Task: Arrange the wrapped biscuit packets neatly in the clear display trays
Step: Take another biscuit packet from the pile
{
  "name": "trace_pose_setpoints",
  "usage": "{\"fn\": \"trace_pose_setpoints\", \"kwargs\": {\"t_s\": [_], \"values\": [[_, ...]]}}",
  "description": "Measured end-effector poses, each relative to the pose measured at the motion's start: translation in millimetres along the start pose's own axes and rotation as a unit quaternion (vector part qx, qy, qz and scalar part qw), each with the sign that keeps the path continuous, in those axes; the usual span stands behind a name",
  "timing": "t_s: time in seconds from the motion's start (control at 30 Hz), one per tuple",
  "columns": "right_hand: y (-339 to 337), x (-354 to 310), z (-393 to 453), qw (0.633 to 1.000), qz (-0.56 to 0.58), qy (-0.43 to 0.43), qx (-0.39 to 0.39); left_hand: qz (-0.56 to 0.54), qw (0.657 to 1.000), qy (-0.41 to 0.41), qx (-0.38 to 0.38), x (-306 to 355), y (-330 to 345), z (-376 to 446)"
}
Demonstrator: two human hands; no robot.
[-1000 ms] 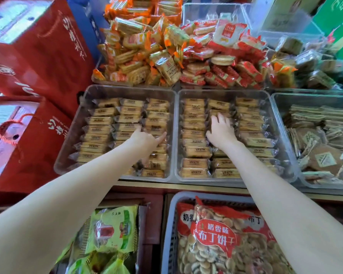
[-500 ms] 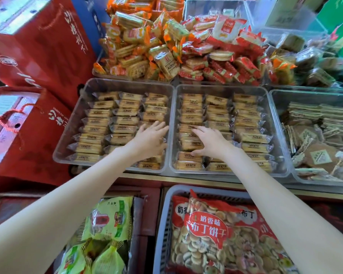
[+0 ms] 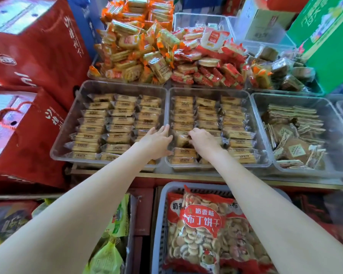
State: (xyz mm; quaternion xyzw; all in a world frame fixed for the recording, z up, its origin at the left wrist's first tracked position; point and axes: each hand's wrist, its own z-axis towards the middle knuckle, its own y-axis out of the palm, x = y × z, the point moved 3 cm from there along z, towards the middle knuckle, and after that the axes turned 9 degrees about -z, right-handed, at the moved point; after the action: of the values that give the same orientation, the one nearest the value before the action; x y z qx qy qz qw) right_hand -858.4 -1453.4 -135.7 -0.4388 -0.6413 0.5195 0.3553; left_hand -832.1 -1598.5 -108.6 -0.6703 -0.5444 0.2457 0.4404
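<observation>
Two clear display trays stand side by side, the left tray (image 3: 67,125) and the middle tray (image 3: 208,91). Each holds three columns of tan wrapped biscuit packets (image 3: 119,120). My left hand (image 3: 156,141) lies with straight fingers over the right column of the left tray, its fingertips at the wall between the trays. My right hand (image 3: 204,141) is in the middle tray, fingers curled round a tilted biscuit packet (image 3: 181,139) in the left column. The packets under both palms are hidden.
A third clear tray (image 3: 337,123) on the right holds flat brown packets. Heaps of orange packets (image 3: 135,46) and red packets (image 3: 206,62) rise behind the trays. Red gift boxes (image 3: 32,46) crowd the left. A grey basket (image 3: 160,224) with bagged round biscuits sits below.
My right hand has come back from the middle column to the left column and curled round a packet. My left hand slid right to the wall between the trays.
</observation>
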Motion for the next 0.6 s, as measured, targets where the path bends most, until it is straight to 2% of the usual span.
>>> {"fn": "trace_pose_setpoints", "kwargs": {"t_s": [0.13,0.33,0.6], "values": [[9,0,0,0.999,-0.006,-0.013,0.035,0.002,1.000,-0.011,-0.006,2,3,1],[4,19,12,0.997,0.006,-0.079,-0.013,-0.021,0.999,-0.031,-0.024,0,3,4],[2,23,9,0.992,-0.003,-0.124,0.015,-0.013,0.996,-0.084,-0.021,8,2,7]]}}
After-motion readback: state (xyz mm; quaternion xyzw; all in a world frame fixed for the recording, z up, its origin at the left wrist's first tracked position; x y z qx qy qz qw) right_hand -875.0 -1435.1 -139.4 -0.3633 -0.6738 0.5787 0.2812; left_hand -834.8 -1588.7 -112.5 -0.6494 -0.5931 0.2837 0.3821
